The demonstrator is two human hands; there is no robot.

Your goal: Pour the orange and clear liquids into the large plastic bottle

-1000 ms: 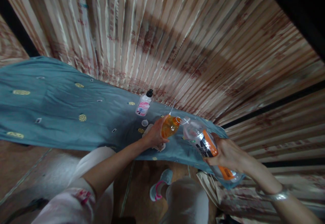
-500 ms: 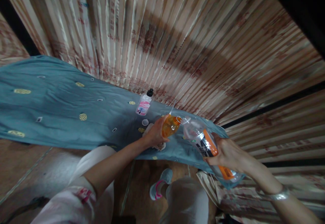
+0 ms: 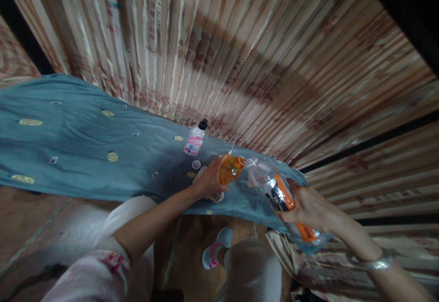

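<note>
almost nothing has changed over the last second: both hands keep the same pose and only the view drifts a touch. the left hand (image 3: pixel 210 182) stays clenched around the small orange bottle (image 3: pixel 230 168), tilted so its mouth points right toward the mouth of the large clear bottle (image 3: pixel 278 192). the right hand (image 3: pixel 308 209) keeps its grip wrapped around the middle of that larger bottle, over the dark and orange label, holding it slanted with the neck up and to the left. the two openings sit just beside each other, nearly touching; whether liquid is passing between them is too small to tell. the steadiness reads, as a judgement, like a pour held in place rather than a move begun or ended, and the orange level in the small bottle shows no clear change.

both bottles hang in the air just above the right end of the blue cloth (image 3: pixel 68 146) that covers the bench. on the cloth, behind the left hand, stands a small bottle with a pink label and black cap (image 3: pixel 195 140), and a small white cap (image 3: pixel 196 164) lies between it and the hand, apart from both. a striped curtain (image 3: pixel 240 55) hangs behind, and a silver bangle (image 3: pixel 372 264) circles the right wrist.
</note>
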